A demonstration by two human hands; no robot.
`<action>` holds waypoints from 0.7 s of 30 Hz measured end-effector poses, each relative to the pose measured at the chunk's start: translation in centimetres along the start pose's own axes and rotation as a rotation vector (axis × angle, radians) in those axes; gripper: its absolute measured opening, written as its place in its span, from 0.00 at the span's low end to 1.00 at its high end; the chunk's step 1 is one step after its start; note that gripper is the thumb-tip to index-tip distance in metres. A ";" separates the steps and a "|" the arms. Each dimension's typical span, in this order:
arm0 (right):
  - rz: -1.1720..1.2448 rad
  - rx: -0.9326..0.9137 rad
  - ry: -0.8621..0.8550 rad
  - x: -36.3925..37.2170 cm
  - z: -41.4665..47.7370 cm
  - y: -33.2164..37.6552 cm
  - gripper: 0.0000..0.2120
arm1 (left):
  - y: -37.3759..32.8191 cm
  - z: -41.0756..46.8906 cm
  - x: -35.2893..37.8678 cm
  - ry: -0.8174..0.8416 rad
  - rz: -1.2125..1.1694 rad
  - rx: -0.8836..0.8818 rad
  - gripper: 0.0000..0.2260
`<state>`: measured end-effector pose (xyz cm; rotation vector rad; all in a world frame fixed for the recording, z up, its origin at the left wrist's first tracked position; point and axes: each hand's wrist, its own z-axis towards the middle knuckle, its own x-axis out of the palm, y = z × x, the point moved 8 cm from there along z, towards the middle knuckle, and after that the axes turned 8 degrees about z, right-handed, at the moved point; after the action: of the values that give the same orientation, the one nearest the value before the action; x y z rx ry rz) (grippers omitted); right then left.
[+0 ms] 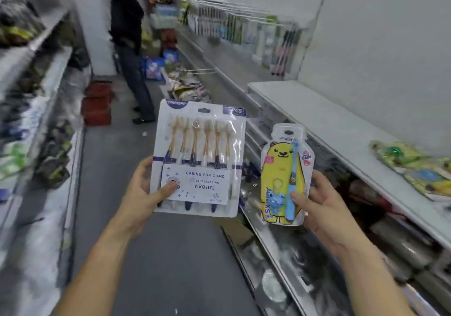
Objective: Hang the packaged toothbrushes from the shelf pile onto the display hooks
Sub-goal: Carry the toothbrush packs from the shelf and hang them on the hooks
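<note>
Item one: six-brush card pack (199, 157), upright, my left grip (146, 189) pinching its lower edge. Item two: yellow bear pack (284, 176), clasped in my right grip (319, 203). Display hooks (234, 10) at one o'clock, well apart; shelf pile (415, 169) at three. Best handling, I judge — one pack at a time, hang hole squared to a bare hook.

- Far display hooks (219, 4) and their hanging packs (234, 29) are smeared, print unreadable
- Goods on the left shelves (36, 101) blur into streaks
- The yellow pile (415, 167) on the right shelf (317, 113) runs off the edge
- Most fingers of the left hand (144, 189) hide behind the multipack (199, 157), those of the right hand (322, 201) behind the bear pack (280, 176)
</note>
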<state>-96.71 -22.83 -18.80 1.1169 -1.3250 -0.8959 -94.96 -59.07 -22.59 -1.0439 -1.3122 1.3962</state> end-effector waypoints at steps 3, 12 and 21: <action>0.017 0.029 0.042 5.5 4.3 -3.3 0.25 | 2.4 1.7 -6.1 -0.046 -0.012 -0.049 0.46; -0.012 0.220 0.243 17.9 13.8 -12.3 0.41 | 8.5 5.1 -18.0 -0.265 -0.022 -0.125 0.33; -0.022 0.240 0.282 23.0 27.3 -15.1 0.27 | 12.1 14.3 -22.2 -0.357 -0.075 -0.178 0.42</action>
<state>-120.35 -51.65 -29.31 1.3905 -1.2074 -0.5791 -105.03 -83.84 -33.87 -0.8740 -1.7440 1.4752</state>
